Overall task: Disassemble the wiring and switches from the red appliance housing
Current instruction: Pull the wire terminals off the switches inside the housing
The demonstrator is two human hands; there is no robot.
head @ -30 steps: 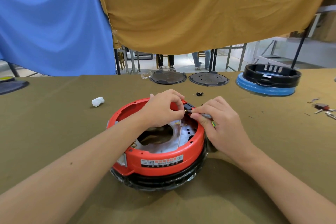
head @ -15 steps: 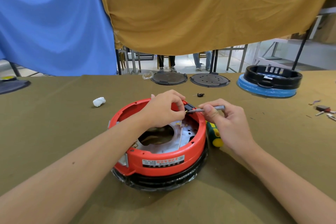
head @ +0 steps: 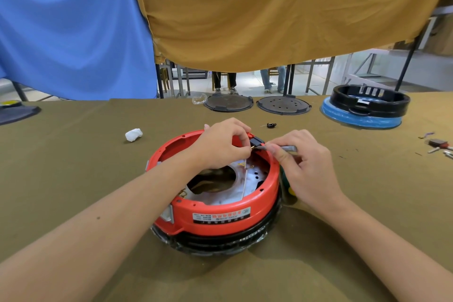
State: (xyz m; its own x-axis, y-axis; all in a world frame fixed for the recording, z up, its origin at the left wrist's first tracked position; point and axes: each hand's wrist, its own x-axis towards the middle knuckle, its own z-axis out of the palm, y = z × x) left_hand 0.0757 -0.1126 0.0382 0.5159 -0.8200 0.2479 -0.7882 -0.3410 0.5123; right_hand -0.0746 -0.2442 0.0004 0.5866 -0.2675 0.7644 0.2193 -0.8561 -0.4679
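While a brass terminal (head: 252, 147) is pinched by the left hand (head: 221, 146), a screwdriver (head: 285, 148) just beside it is gripped by the right hand (head: 302, 165); both lie over the housing (head: 215, 211) rim.

Workshop, cloth-covered table (head: 73, 179), dismantled appliance parts (head: 365, 105), metal racks (head: 318, 76)

The only writing here is on a label (head: 221, 215) stuck to the near wall of the red housing (head: 215, 220), at about six o'clock on its ring. It has a red band over a black band with pale characters and a small round mark at its right end, but the print is too small and blurred to read a single word or number. Nothing else on the table (head: 73, 167) carries legible text.
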